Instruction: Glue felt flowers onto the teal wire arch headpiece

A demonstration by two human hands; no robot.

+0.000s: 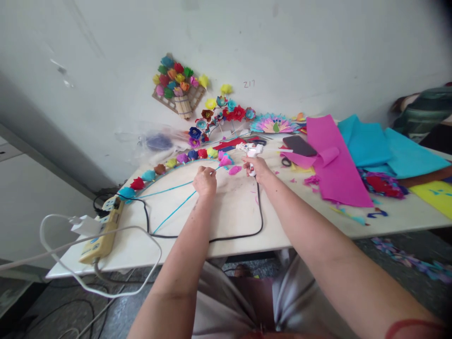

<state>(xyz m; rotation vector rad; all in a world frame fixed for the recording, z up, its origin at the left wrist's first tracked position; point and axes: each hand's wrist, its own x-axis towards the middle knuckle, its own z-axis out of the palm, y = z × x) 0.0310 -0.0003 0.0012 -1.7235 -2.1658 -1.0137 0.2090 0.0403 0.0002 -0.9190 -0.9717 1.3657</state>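
My left hand (205,181) is closed in a pinch on a thin blue stick (176,209) that carries a pink paper flower (225,161) at its far end. My right hand (257,167) grips a white glue gun (251,151), its nozzle pointing toward the pink flower. A loose pink petal (234,170) lies between the two hands. An arc of paper flowers (172,163) in several colours runs from the left table edge to the middle. The glue gun's black cord (260,214) loops over the white table (233,207).
A yellow power strip (101,235) with plugs and white cables sits at the table's left edge. Magenta felt (332,165) and cyan felt sheets (388,150) cover the right side, with a dark phone (299,145) and scissors (286,162). More paper flowers (178,80) stand against the wall.
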